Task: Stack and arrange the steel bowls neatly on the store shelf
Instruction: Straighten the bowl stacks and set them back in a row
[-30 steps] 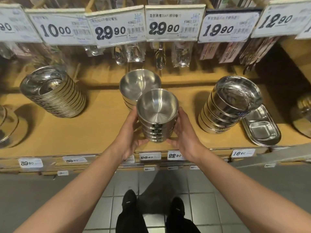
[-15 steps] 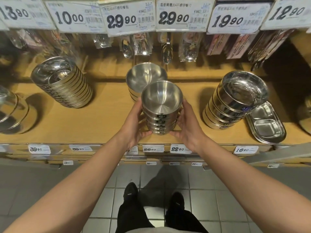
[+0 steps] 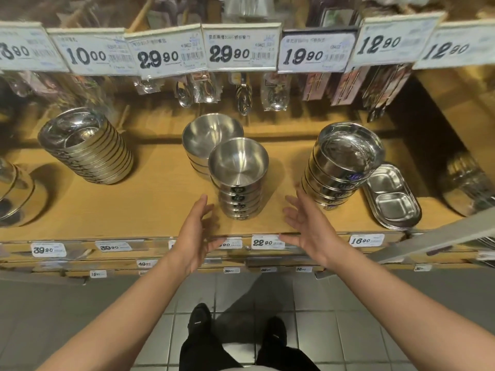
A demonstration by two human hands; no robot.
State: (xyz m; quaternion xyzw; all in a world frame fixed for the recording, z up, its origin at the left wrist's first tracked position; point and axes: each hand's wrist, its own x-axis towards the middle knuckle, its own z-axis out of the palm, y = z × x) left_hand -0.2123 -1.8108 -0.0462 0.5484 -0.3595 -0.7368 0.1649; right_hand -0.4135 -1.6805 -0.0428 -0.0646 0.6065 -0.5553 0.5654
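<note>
A stack of brushed steel round bowls stood upright on the pale wooden store shelf, near its front edge and about midway along it, its long axis vertical and the top bowl's mouth facing up; dark round labels on the bowls' sides faced the near side. Just behind it, touching or almost touching, sat a second, shorter stack of similar steel bowls, also mouth up. The left hand hovered just left of the front stack, palm turned toward it, fingers straight and spread, holding nothing and apart from the metal. The right hand mirrored it on the right side, fingers released and splayed, likewise clear of the stack. Far to the left, a taller pile of shiny shallow steel dishes leaned leftward. To the right stood a stack of polished steel plates, with oblong divided steel trays lying flat just beside it. Packaged spoons hung above the far side of the shelf under a row of white price cards, and smaller price labels ran along the shelf's near edge.
</note>
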